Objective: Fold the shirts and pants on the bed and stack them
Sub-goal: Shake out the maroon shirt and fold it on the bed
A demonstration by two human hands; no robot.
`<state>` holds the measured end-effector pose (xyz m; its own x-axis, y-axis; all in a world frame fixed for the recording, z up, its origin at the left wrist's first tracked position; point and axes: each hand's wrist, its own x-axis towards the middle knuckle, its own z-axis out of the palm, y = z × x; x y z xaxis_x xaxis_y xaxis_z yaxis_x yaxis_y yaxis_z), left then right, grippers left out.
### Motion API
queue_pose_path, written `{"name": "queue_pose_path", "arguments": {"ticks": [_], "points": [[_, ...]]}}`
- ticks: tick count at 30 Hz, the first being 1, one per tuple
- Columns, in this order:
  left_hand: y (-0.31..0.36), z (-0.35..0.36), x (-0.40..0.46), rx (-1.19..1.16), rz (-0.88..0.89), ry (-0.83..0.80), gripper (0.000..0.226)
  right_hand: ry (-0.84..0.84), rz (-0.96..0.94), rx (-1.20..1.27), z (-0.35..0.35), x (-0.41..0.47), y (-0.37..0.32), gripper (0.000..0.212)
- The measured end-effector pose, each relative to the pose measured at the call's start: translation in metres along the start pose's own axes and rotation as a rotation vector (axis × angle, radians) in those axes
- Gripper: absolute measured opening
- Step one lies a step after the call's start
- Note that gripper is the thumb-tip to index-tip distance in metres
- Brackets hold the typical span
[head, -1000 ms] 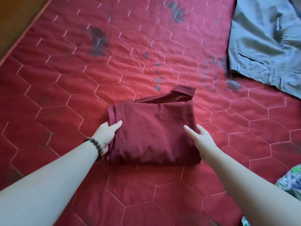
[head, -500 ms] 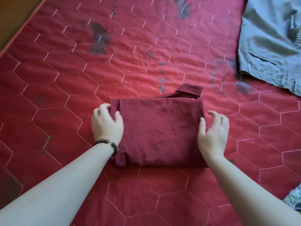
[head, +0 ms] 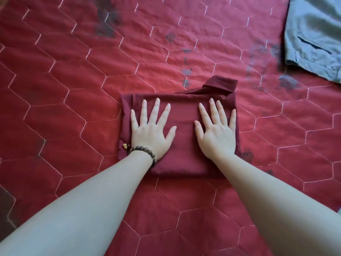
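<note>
Shirt (head: pixel 184 137) (folded), both hands flat atop

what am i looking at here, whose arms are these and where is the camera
There is no machine here: these are a person's two bare arms, filmed by a wide-angle camera worn on their head, looking forward and down. The surface is a bed under a red quilted cover with hexagon stitching. In the middle lies a dark red shirt folded into a neat rectangle, its collar poking out at the far edge. The left hand, with a brown bead bracelet on its wrist, and the right hand lie flat on the shirt, fingers spread, pressing it. Nothing is gripped. A grey garment, not yet folded, lies at the top right.
</note>
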<state>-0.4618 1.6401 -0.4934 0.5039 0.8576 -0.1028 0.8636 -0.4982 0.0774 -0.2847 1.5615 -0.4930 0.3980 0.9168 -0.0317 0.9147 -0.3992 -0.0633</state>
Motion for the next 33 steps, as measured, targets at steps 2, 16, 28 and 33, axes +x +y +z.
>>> {"name": "queue_pose_path", "arguments": {"ticks": [2, 16, 28, 33], "points": [[-0.011, -0.004, -0.005, -0.025, -0.019, -0.012, 0.066, -0.057, 0.116, 0.022, -0.003, -0.005, 0.013, 0.056], [0.009, -0.019, -0.093, 0.128, 0.574, -0.148, 0.061, -0.182, -0.306, 0.031, -0.015, -0.103, -0.028, 0.056], [-0.041, -0.02, -0.103, 0.076, 0.465, -0.089, 0.08, -0.24, -0.025, -0.057, -0.015, -0.121, 0.023, 0.06], [-0.043, -0.018, -0.106, 0.11, 0.33, -0.29, 0.104, -0.33, 0.039, -0.035, -0.023, -0.13, 0.035, 0.058]]}}
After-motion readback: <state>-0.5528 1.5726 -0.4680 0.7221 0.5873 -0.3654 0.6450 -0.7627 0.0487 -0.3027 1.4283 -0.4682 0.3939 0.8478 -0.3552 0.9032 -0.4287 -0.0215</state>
